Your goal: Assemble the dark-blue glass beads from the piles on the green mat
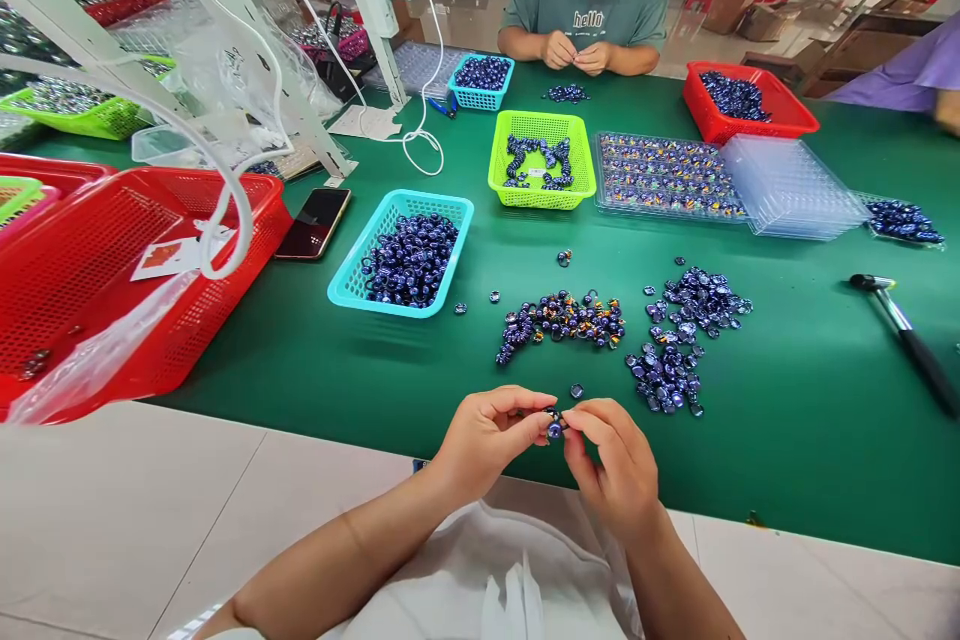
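I've got my left hand [484, 435] and right hand [615, 460] both pinching one small blue piece [555, 423] between them, just short of the strung cluster [562, 320], and I'd keep my grip light and low over the green mat [787, 400] lest it skip away.

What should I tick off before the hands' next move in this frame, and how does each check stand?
1. Blue piece pinched between fingers of the left hand and right hand: ok.
2. Piece held near the front edge of the green table, both hands on it: ok.
3. Whether the piece is one part or two being joined: cannot tell, too small.
4. Pile of blue pieces lies on the table just beyond the hands: ok.
5. Hammer lies off to the right, apart from both hands: ok.
6. Co-worker's hands are at the far side, apart from the person's own: ok.
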A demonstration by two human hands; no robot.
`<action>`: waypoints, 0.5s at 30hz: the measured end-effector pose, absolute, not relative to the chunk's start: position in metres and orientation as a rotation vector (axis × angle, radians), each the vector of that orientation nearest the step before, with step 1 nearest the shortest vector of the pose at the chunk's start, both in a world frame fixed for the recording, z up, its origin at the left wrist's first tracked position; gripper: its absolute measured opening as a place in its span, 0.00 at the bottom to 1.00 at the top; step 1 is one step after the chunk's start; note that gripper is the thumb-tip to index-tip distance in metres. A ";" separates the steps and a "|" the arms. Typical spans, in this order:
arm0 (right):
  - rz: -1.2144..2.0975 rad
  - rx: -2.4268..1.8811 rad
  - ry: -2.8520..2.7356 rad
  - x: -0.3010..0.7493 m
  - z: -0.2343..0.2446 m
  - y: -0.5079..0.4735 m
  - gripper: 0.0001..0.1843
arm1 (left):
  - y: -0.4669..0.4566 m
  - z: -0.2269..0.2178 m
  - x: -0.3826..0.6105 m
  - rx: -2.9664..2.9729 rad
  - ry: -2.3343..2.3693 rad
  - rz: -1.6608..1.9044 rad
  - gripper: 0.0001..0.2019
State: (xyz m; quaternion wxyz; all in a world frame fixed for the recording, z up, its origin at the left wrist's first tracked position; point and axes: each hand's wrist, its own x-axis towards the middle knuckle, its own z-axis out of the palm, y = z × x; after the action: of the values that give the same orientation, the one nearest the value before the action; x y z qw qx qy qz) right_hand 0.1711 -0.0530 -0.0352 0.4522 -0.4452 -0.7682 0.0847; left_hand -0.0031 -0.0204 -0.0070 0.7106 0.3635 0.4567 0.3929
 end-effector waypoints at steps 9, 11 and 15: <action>0.086 -1.111 -1.950 0.170 -0.033 -0.051 0.14 | -0.025 -0.016 -0.006 0.992 1.018 0.897 0.10; 0.055 -1.112 -1.972 0.169 -0.033 -0.051 0.14 | -0.025 -0.018 -0.007 1.067 1.035 0.899 0.09; 0.022 -1.112 -2.008 0.169 -0.033 -0.052 0.13 | -0.025 -0.018 -0.009 1.249 1.073 0.903 0.09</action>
State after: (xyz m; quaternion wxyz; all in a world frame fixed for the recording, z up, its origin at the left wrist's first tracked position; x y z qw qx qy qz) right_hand 0.1689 -0.0516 -0.0335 0.4107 -0.4418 -0.7976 0.0087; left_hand -0.0087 -0.0255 -0.0178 0.5907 0.5367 0.4609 0.3881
